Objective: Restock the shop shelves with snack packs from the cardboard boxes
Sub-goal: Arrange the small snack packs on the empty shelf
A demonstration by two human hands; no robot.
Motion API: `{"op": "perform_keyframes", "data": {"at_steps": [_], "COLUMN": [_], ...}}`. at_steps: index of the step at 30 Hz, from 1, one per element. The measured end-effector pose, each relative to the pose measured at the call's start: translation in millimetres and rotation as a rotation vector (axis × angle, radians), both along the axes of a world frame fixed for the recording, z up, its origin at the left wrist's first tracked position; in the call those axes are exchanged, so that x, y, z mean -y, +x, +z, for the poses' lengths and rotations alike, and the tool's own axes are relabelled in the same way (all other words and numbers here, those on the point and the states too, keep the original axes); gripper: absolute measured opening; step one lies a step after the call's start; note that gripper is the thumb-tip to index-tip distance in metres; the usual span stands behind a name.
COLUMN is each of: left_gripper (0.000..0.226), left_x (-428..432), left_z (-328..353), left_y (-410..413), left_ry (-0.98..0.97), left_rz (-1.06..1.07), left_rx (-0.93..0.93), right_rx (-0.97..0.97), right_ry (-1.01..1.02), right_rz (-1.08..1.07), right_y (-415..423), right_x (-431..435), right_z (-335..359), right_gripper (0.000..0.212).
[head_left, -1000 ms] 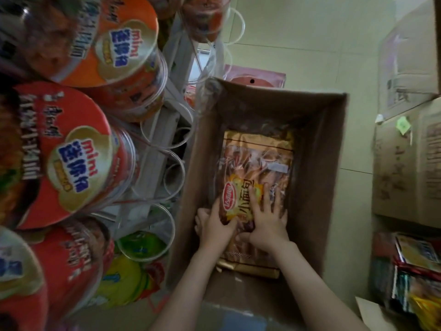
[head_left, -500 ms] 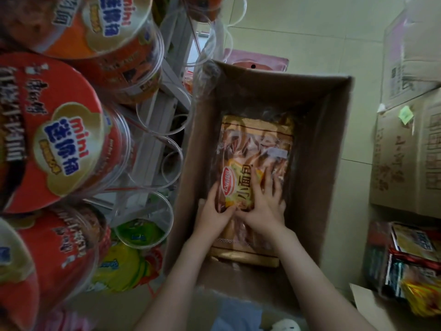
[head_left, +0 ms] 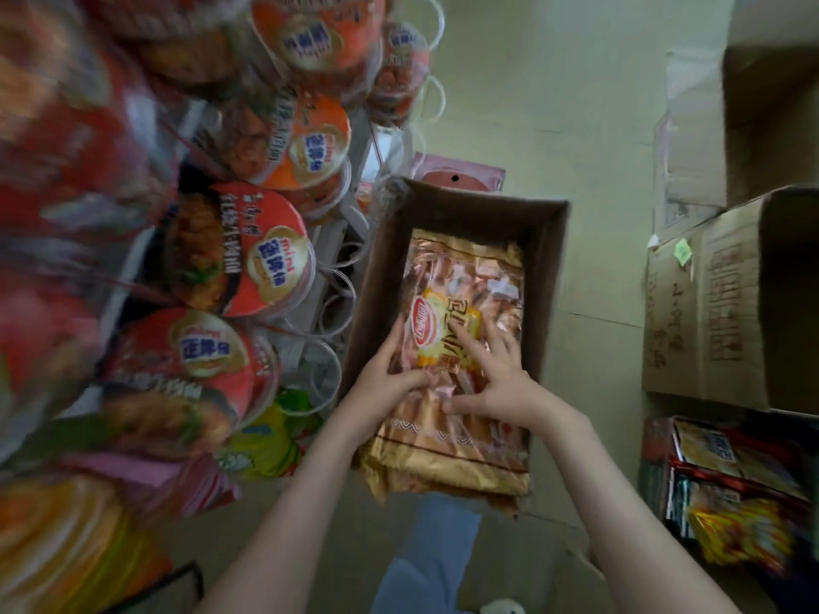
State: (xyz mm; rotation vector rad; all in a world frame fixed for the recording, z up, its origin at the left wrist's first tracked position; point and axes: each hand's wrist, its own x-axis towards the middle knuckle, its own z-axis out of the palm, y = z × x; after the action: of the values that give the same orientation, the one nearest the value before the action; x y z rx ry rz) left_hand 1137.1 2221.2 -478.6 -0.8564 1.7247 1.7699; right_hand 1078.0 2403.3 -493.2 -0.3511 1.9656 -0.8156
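Note:
A gold and clear snack pack (head_left: 461, 294) with a red and yellow label lies on top of a stack, lifted partly out of an open cardboard box (head_left: 545, 277) on the floor. My left hand (head_left: 385, 374) grips the pack's left edge, thumb across the front. On the front of the pack rests my right hand (head_left: 496, 383), fingers spread over the label and thumb along the lower part. More gold packs show under the top one at its near end (head_left: 443, 471).
A wire rack (head_left: 337, 277) on the left holds red and orange noodle cups (head_left: 248, 254), blurred near the camera. Closed cardboard boxes (head_left: 709, 303) stand at the right, with loose colourful packs (head_left: 735, 480) below them. A pink pack (head_left: 461, 175) lies beyond the box.
The stack of packs has come up and toward me, its near end now over the box's near edge. The view has swung, showing more of the rack.

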Motion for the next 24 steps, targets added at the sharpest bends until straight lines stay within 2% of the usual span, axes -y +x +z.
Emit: {"op": "perform_keyframes", "data": {"at_steps": [6,10,12,15,17,19,21,24], "left_gripper": [0.092,0.087,0.088,0.089,0.090,0.086,0.087,0.088], "left_x": [-25.5,-69.2,-101.7,-157.8,-197.7,-239.7,-282.5,-345.2], "left_z": [95.8,155.1,181.8,222.2,252.3,287.2,323.9,375.3], "left_y": [14.9,42.7,62.6,103.0,131.9,159.5,183.3,217.0], "left_ry": [-0.057,-0.130,-0.190,-0.290,-0.399,-0.507,-0.635,-0.780], "left_rz": [-0.125,-0.307,-0.423,-0.608,-0.766,-0.971,-1.136,-1.242], "left_rx": [-0.247,-0.500,-0.627,-0.846,-1.030,-1.239,-1.463,-1.804], "right_rx": [-0.176,-0.365,-0.568,-1.133,-1.333,-1.427,-1.462,-1.420], "right_ry": [-0.105,0.047,0.187,0.430,0.559,0.721,0.808,0.936], "right_rz": [-0.129,-0.222,-0.247,-0.146,-0.040,0.032,0.015,-0.121], "right_y": [39.1,77.0,104.7,160.8,201.6,246.1,293.1,373.9], "right_x": [-33.9,-84.8,-121.9,-186.6,-227.5,-267.5,-309.6,-364.4], "right_z": [78.9,147.4,191.5,257.7,299.8,342.3,379.6,422.5], "right_gripper": [0.109,0.126,0.133,0.143,0.138,0.128,0.112,0.089]}}
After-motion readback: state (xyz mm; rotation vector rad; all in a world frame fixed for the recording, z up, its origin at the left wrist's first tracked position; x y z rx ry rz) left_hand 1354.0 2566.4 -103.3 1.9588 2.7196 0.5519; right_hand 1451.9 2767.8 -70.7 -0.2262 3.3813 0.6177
